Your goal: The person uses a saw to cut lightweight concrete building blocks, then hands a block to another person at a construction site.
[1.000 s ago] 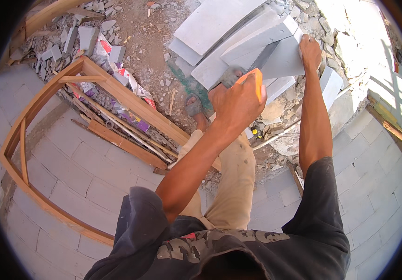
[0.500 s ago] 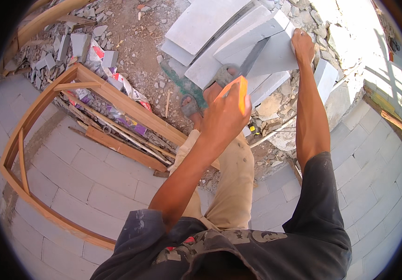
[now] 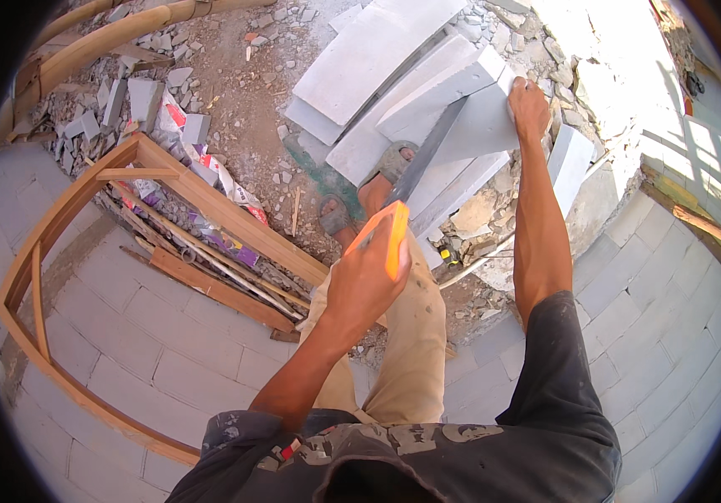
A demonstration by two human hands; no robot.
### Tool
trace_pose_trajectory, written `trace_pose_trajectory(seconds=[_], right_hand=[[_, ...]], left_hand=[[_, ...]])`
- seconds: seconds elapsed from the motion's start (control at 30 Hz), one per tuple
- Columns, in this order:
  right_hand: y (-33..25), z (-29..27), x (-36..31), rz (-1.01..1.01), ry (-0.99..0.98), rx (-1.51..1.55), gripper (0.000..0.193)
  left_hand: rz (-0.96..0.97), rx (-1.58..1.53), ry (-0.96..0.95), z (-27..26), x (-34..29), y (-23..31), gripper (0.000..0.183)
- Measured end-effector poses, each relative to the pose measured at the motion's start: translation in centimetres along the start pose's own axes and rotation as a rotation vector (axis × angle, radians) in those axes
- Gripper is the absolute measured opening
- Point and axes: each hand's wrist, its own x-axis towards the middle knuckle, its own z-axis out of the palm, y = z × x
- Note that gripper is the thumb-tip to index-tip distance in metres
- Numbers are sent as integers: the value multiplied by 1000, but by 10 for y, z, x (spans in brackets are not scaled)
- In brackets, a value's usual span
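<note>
My left hand [image 3: 367,283] is closed round the orange handle of a hand saw [image 3: 436,149]. The grey blade runs up and away from it into a cut in a pale grey lightweight block [image 3: 482,126], which lies tilted on other slabs. At the block's right end, my right hand [image 3: 529,109] is closed over the edge, fingers curled on its far corner; its fingertips are partly hidden. Beneath and left of the block are stacked pale slabs [image 3: 369,59]. One sandalled foot [image 3: 390,163] rests against the slabs, just left of the blade.
A curved wooden frame [image 3: 235,222] lies at the left, beside planks and torn bags [image 3: 226,180]. Broken rubble [image 3: 482,201] surrounds the slabs. A yellow and black tool [image 3: 448,256] lies near my right leg. Grey block walls [image 3: 184,327] stand on the near side.
My left hand has drawn the saw back toward me, down and left, so more of the blade shows. My right hand stays on the block's edge; the whole view has shifted slightly.
</note>
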Motion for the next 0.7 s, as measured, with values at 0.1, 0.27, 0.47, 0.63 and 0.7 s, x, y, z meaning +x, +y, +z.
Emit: trace_pose_trajectory(seconds=[0.1, 0.27, 0.47, 0.63, 0.7], right_hand=[[-25, -3, -11, -12, 13, 1, 58], [-34, 2, -20, -87, 16, -49, 55], [-7, -2, 2, -4, 14, -17, 56], [-34, -12, -15, 18, -76, -8, 59], [-34, 3, -18, -15, -22, -19, 60]], left_hand=[[12, 12, 24, -39, -63, 0, 50], [-69, 167, -10, 7, 91, 22, 42], [-28, 65, -11, -13, -15, -4, 48], [-26, 73, 60, -26, -25, -12, 45], [-135, 96, -48, 0, 68, -5, 47]])
